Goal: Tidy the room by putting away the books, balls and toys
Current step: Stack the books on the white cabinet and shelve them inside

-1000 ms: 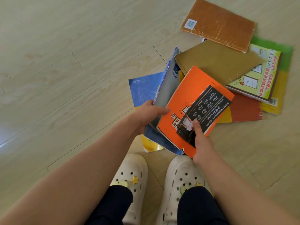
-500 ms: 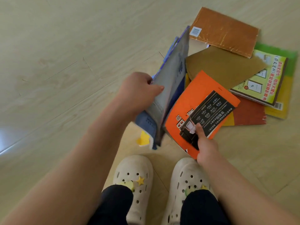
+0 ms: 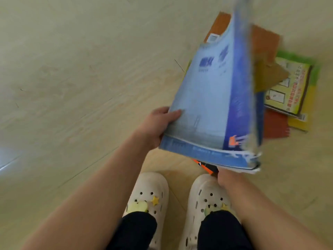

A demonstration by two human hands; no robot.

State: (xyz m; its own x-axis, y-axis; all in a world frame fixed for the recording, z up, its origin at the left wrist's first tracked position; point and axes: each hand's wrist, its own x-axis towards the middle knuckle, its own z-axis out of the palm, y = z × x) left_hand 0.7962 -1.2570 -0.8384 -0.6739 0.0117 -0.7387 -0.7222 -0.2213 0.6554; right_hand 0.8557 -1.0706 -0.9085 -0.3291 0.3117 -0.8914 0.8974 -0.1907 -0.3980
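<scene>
Masking right hand [image 3: 223,177]: blurred blue book [image 3: 207,105]

Pale wood-plank floor [image 3: 75,73], bright glare at its left edge

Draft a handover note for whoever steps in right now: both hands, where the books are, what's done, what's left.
Hands: left hand grips the blue books by their lower edge, raised off the floor; right hand mostly hidden beneath them, grip unclear, near the corner of an orange book.
Down there: brown book, yellow-green book, red book, overlapping.
Done: blue books lifted. Left: gather the rest, put all away.
</scene>
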